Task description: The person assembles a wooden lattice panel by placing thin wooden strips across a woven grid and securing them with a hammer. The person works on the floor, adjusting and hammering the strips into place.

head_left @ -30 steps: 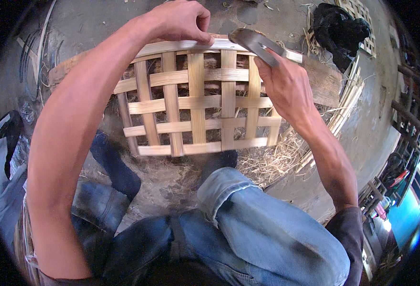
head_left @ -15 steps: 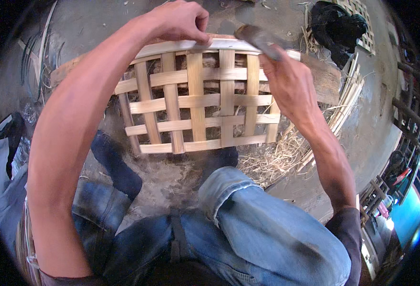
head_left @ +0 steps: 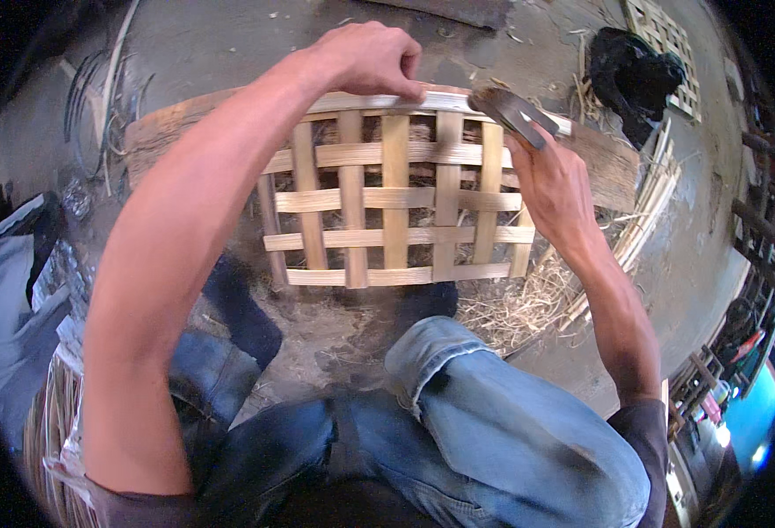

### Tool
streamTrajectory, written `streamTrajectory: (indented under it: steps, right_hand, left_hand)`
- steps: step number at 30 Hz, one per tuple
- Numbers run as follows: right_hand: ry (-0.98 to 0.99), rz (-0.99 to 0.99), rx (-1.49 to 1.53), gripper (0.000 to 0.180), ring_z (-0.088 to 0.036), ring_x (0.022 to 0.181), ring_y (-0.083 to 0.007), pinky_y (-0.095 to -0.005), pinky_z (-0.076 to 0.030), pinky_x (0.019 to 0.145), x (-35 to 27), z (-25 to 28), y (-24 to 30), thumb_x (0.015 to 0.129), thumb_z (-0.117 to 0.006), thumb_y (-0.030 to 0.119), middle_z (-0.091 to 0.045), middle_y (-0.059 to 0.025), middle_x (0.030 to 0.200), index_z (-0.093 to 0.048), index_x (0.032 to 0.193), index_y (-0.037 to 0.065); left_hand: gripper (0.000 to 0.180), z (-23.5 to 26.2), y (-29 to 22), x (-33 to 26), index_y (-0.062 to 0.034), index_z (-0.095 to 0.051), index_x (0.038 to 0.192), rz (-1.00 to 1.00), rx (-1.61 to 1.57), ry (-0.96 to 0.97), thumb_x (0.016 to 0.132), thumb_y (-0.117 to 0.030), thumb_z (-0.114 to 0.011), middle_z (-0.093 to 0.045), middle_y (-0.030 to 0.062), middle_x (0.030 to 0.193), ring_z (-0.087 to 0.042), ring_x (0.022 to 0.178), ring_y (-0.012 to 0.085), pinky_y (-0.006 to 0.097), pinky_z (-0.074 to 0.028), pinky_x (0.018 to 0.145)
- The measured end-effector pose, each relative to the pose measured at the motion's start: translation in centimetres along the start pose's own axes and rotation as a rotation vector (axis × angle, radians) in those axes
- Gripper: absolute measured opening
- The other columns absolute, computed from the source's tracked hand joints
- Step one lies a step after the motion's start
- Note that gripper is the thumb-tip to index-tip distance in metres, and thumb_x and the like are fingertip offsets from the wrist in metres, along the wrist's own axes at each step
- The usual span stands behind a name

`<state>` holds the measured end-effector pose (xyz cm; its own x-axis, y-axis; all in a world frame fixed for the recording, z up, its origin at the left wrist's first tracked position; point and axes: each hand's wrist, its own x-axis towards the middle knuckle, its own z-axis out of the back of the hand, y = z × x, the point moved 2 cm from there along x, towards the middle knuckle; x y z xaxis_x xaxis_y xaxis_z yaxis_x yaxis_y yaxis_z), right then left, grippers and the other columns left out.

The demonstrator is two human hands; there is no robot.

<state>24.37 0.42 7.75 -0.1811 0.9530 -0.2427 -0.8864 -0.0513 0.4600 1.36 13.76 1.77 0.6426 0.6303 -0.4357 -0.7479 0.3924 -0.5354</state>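
A pale bamboo lattice (head_left: 396, 211) stands on the floor (head_left: 229, 44) before the knees, five upright slats crossing four horizontal ones. The left hand (head_left: 365, 57) pinches its top rim. The right hand (head_left: 550, 180) grips a dark blade (head_left: 511, 114) at the rim's right end; the handle is hidden.

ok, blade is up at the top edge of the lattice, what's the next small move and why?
Probably bring the blade down onto the top strip just right of the left hand. The right hand holds it raised at the right end of that strip, while the left hand pins the strip on the bamboo lattice.
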Motion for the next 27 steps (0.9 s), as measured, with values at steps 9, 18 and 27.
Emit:
streamTrajectory:
  steps: [9, 18, 27]
  right_hand:
    - [0.030, -0.029, -0.074, 0.028, -0.064, 0.072, -0.0462, -0.0559, -0.048, 0.063, -0.5, -1.4, -0.9, 0.101, -0.053, 0.024, -0.065, -0.0241, 0.075, -0.049, 0.121, 0.005]
    - [0.085, 0.118, 0.060, 0.024, -0.066, 0.072, -0.0443, -0.0523, -0.048, 0.063, 0.5, 1.7, 2.5, 0.100, -0.054, 0.020, -0.065, -0.0251, 0.078, -0.047, 0.116, 0.003]
    - [0.168, 0.315, -0.109, 0.026, -0.063, 0.066, -0.0425, -0.0493, -0.047, 0.058, 4.9, -2.4, 6.9, 0.100, -0.057, 0.021, -0.064, -0.0236, 0.079, -0.052, 0.119, 0.005]
  left_hand:
    - [0.037, 3.3, 8.0, -3.4, -0.0021, -0.067, 0.103, -0.170, -0.138, 0.038, 0.088, -0.036, -0.066, -0.069, 0.0090, 0.095, -0.063, 0.088, 0.0202, 0.036, -0.051, 0.079]
    - [0.055, 1.4, 8.3, -6.6, -0.0044, -0.068, 0.097, 0.065, 0.067, 0.014, 0.067, -0.050, -0.073, -0.071, 0.0133, 0.088, -0.066, 0.083, 0.0289, 0.044, -0.050, 0.071]
    - [0.052, 2.1, 7.0, -6.8, -0.0076, -0.065, 0.097, 0.105, 0.079, 0.023, 0.068, -0.050, -0.075, -0.069, 0.0143, 0.091, -0.065, 0.086, 0.0319, 0.045, -0.049, 0.072]
